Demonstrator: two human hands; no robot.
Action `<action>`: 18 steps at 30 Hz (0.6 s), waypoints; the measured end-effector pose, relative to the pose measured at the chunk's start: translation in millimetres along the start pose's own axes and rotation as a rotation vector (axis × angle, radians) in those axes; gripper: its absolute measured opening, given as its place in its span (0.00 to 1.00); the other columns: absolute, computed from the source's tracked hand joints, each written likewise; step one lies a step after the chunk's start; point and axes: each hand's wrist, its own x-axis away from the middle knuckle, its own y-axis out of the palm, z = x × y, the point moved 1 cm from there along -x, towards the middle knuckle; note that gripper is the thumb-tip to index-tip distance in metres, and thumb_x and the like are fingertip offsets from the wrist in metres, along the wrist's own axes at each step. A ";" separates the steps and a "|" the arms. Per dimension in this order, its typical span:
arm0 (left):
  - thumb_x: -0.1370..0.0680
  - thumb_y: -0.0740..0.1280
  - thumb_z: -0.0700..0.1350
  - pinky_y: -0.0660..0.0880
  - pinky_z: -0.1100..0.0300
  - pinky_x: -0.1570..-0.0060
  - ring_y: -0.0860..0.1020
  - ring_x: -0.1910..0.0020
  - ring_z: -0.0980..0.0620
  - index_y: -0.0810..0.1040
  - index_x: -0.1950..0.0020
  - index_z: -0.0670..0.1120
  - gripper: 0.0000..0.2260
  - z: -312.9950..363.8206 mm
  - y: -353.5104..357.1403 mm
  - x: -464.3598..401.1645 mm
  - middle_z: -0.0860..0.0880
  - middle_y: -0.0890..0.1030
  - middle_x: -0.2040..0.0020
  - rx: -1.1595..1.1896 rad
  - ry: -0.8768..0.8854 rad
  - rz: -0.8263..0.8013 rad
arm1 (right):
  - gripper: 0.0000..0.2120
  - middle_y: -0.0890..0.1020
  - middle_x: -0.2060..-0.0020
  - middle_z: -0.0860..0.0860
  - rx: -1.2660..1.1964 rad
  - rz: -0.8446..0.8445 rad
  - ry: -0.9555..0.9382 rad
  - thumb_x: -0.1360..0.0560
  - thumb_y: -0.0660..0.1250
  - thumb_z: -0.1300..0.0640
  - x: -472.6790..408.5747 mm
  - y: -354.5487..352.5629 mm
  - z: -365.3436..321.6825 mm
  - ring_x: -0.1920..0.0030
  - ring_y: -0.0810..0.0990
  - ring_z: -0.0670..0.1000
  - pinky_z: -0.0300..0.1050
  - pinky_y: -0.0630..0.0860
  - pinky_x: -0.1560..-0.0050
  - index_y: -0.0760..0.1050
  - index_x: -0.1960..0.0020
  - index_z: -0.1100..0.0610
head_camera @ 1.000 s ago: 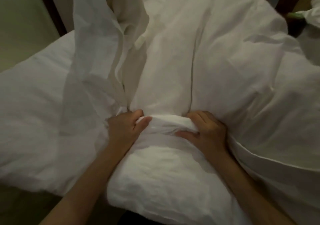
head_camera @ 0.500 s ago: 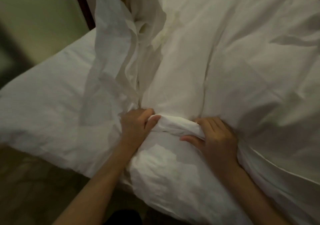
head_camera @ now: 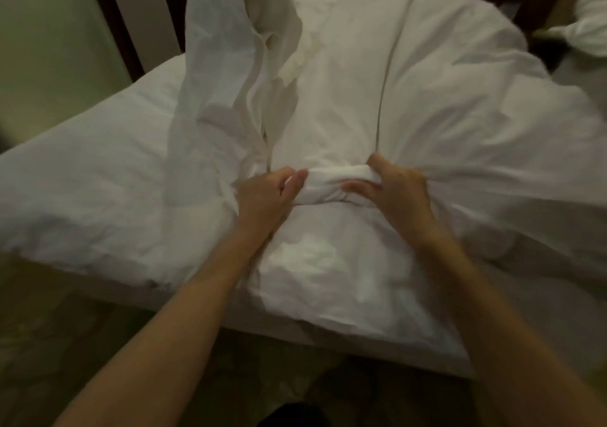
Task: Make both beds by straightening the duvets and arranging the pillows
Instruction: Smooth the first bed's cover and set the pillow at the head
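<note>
A bulky white duvet [head_camera: 427,104] lies heaped across the bed [head_camera: 82,190]. A bunched roll of its fabric [head_camera: 328,185] runs between my hands near the bed's front edge. My left hand [head_camera: 266,196] grips the roll's left end. My right hand [head_camera: 391,190] clamps its right end, with the thumb underneath. A loose flap of white cover [head_camera: 230,65] rises from beside my left hand up to the top of the view. No separate pillow can be made out.
A dark wooden headboard post [head_camera: 115,32] stands at the back left against a pale wall. White bedding of a second bed [head_camera: 588,29] shows at the top right. Patterned carpet [head_camera: 82,361] lies below the bed's front edge.
My hands have lifted away from me and moved closer together, gathering the fold into a tighter roll. The view has pulled back, so more of the bed and floor shows.
</note>
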 end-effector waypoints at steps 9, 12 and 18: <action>0.22 0.56 0.60 0.57 0.63 0.72 0.71 0.80 0.45 0.66 0.73 0.45 0.24 30.1 -74.4 10.0 0.46 0.70 0.79 -0.075 0.253 0.079 | 0.26 0.78 0.74 0.64 0.070 0.042 0.002 0.34 0.70 0.39 23.0 -61.2 -45.3 0.72 0.79 0.66 0.49 0.72 0.72 0.72 0.60 0.63; 0.22 0.57 0.59 0.57 0.63 0.74 0.70 0.81 0.46 0.61 0.71 0.50 0.21 49.9 -86.4 26.7 0.47 0.69 0.79 -0.036 0.290 0.105 | 0.28 0.76 0.77 0.60 0.104 0.118 -0.070 0.33 0.62 0.34 38.0 -81.8 -49.2 0.76 0.77 0.62 0.44 0.70 0.76 0.72 0.62 0.62; 0.19 0.51 0.61 0.58 0.61 0.74 0.69 0.79 0.47 0.64 0.72 0.47 0.26 48.5 -86.3 85.2 0.47 0.69 0.78 -0.042 0.269 0.171 | 0.25 0.73 0.77 0.55 0.188 0.210 -0.159 0.29 0.61 0.36 93.0 -79.4 -59.7 0.76 0.75 0.57 0.43 0.68 0.76 0.72 0.65 0.59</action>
